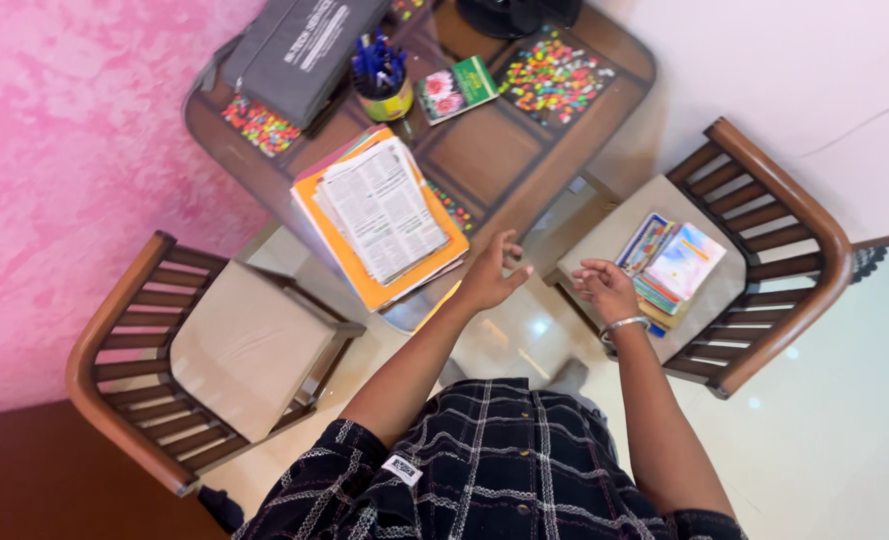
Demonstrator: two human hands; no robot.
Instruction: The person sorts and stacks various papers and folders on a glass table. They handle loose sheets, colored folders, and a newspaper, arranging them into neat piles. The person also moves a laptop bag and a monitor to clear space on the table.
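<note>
Both hands were spread and empty, right hand (pixel 605 290) hovering just beside the books (pixel 673 268) on the chair (pixel 795 230), left hand (pixel 490 275) nearer the papers (pixel 380 215).

Both arms extend forward, bare below the sleeves. Left hand (pixel 492 277) open, fingers spread. Right hand (pixel 605 288) empty, fingers loosely curled, palm up.

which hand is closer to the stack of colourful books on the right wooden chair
Right. The right hand hovers just beside the stack of colourful books; the left hand is farther off, near the orange folder pile.
</note>
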